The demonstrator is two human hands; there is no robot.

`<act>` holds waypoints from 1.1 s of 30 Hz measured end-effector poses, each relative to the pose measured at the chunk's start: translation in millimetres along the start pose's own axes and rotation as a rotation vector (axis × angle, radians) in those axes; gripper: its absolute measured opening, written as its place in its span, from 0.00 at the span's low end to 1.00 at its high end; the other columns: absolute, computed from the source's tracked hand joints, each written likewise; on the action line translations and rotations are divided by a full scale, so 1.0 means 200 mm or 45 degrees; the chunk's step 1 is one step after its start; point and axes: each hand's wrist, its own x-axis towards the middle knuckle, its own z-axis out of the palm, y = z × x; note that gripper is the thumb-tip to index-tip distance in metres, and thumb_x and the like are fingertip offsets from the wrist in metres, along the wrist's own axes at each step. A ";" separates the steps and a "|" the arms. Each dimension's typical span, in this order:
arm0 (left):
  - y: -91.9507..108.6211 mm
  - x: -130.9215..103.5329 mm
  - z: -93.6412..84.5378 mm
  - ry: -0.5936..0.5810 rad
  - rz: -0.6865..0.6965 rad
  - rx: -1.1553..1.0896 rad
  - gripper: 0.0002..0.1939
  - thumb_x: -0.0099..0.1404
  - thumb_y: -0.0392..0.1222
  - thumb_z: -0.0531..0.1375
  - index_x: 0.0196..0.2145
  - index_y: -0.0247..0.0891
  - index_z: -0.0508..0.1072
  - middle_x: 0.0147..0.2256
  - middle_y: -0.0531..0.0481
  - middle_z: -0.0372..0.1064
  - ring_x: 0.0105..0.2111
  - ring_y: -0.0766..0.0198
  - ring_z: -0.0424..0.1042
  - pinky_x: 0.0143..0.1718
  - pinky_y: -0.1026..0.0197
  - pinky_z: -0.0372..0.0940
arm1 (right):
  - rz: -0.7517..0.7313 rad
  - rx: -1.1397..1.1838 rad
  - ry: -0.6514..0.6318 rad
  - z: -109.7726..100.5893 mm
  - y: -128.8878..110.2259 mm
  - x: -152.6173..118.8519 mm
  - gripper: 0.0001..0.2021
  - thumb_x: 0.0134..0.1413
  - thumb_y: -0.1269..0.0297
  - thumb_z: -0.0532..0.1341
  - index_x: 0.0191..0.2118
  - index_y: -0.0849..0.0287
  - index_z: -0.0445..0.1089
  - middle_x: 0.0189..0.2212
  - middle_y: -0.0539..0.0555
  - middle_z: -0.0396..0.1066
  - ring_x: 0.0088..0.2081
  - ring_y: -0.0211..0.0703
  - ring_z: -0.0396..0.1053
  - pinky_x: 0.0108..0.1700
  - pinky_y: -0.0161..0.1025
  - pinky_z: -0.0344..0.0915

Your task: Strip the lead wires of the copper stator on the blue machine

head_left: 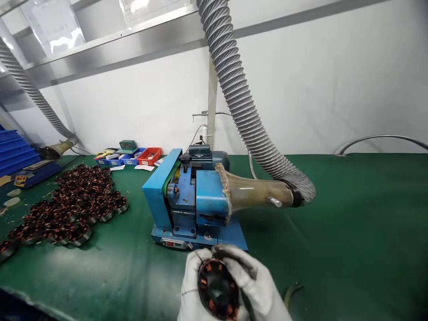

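We hold a round motor coil (pixel 217 290) in both gloved hands, low in front of the blue machine (pixel 190 200) on the green bench (pixel 351 232). Our left hand (pixel 192 285) cups its left rim, fingers closed on it; our right hand (pixel 259 285) wraps the right side, fingers curled around it. A ribbed hose (pixel 240 102) feeds the machine's funnel (pixel 257 192). More coils (pixel 70 209) lie heaped to the left, well apart.

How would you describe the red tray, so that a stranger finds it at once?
Start at the blue metal machine on the green table and look to its left, along the white wall. A row of small plastic trays stands there; the red plastic tray is the nearest to the machine. Its neighbours are blue, and it alone is red.
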 end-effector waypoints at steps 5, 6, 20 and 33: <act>-0.02 0.20 0.12 0.022 0.049 -0.218 0.32 0.36 0.28 0.68 0.42 0.42 0.69 0.45 0.43 0.74 0.44 0.52 0.75 0.49 0.56 0.68 | 0.010 -0.040 0.064 0.08 0.10 0.06 0.20 0.31 0.48 0.71 0.30 0.58 0.79 0.34 0.61 0.81 0.38 0.58 0.77 0.43 0.46 0.72; -0.02 0.24 0.14 0.019 0.051 -0.258 0.32 0.36 0.27 0.68 0.42 0.42 0.69 0.45 0.43 0.74 0.44 0.52 0.75 0.48 0.56 0.69 | 0.011 -0.023 0.080 0.08 0.10 0.09 0.21 0.30 0.48 0.72 0.31 0.59 0.79 0.34 0.61 0.81 0.38 0.58 0.77 0.43 0.46 0.72; 0.02 0.32 0.20 -0.070 0.094 -0.361 0.24 0.41 0.31 0.69 0.38 0.41 0.71 0.41 0.47 0.76 0.42 0.56 0.75 0.46 0.58 0.69 | -0.039 -0.087 0.135 0.07 0.02 0.16 0.18 0.34 0.51 0.70 0.31 0.59 0.80 0.35 0.59 0.81 0.41 0.56 0.76 0.44 0.42 0.72; -0.06 0.33 0.10 -0.071 -0.091 -0.493 0.17 0.43 0.42 0.70 0.30 0.41 0.70 0.32 0.48 0.77 0.35 0.57 0.78 0.41 0.56 0.72 | -0.123 -0.074 0.175 0.09 0.09 0.08 0.17 0.30 0.51 0.71 0.26 0.60 0.79 0.29 0.60 0.81 0.34 0.56 0.77 0.39 0.43 0.73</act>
